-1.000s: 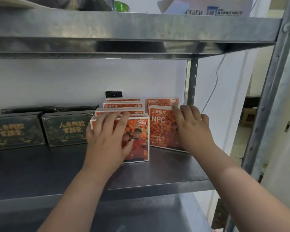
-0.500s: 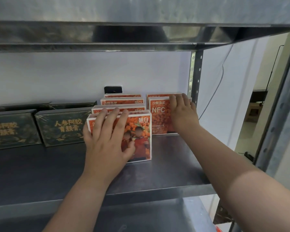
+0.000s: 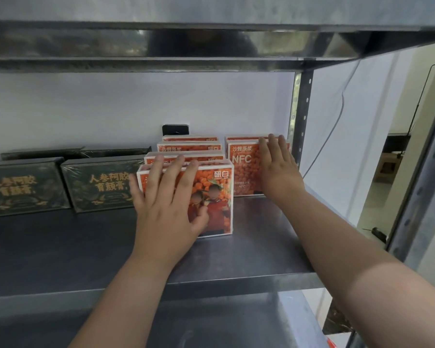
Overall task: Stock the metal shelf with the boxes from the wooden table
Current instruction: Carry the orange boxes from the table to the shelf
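Note:
On the metal shelf [image 3: 60, 247] stand two rows of orange boxes, upright and facing me. My left hand [image 3: 166, 209] lies flat with spread fingers on the face of the front box of the left row [image 3: 219, 197], fingertips at its top edge. Three more orange boxes [image 3: 189, 148] stand behind it. My right hand [image 3: 279, 172] presses flat on the front orange box marked NFC [image 3: 241, 172] of the right row, next to the rear post; one more box stands behind that.
Dark green boxes with gold lettering [image 3: 98, 187] stand to the left, near the wall. The upper shelf [image 3: 186, 46] hangs low overhead. A perforated post [image 3: 300, 109] bounds the right rear corner. A black block [image 3: 175, 129] and a grey cable [image 3: 337, 121] are on the wall.
My right hand has pushed the NFC box back toward the wall, deeper than the left row's front box. My left hand has stayed flat on its box. The view has tilted down.

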`<action>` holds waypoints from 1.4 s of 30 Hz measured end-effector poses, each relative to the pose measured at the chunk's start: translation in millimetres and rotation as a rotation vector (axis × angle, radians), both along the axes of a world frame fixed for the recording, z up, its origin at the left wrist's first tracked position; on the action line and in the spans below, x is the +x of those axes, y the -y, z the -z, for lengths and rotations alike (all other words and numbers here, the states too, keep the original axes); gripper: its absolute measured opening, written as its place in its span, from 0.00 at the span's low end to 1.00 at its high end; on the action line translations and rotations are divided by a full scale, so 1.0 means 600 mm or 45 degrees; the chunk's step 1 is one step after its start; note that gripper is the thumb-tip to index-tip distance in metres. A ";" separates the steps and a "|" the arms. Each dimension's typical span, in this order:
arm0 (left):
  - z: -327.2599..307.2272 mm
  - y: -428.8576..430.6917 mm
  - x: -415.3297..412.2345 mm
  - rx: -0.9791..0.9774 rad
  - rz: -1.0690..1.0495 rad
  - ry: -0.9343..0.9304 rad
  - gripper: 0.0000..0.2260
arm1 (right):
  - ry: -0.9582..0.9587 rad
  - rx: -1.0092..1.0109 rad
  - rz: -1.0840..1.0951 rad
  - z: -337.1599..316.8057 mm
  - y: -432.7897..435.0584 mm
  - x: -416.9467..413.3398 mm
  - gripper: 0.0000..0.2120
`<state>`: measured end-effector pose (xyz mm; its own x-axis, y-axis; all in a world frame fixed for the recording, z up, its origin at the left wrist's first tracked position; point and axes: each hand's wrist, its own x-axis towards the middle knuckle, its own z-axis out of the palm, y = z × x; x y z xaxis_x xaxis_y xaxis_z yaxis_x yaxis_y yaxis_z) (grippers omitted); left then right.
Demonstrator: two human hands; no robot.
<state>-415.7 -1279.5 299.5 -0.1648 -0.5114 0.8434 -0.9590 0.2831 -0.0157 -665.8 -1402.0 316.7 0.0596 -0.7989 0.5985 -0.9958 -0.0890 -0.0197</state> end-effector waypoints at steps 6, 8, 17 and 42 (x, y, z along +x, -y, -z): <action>-0.002 -0.005 0.001 0.016 0.011 -0.019 0.34 | -0.004 0.004 -0.021 0.000 -0.010 -0.003 0.45; -0.002 -0.007 0.001 0.027 0.003 -0.019 0.35 | -0.005 0.016 -0.015 0.002 -0.010 -0.004 0.44; 0.025 -0.049 0.011 -0.127 0.279 -0.016 0.12 | 0.135 0.182 -0.083 0.005 -0.128 -0.003 0.33; 0.385 -0.379 0.023 0.939 0.928 0.610 0.20 | 0.237 0.859 0.018 0.420 -0.758 0.111 0.15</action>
<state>-402.1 -1051.9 68.7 -0.8493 -0.5069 0.1475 -0.5030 0.8618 0.0655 -599.2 -947.3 64.4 -0.0092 -0.9995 -0.0292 -0.9716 0.0158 -0.2361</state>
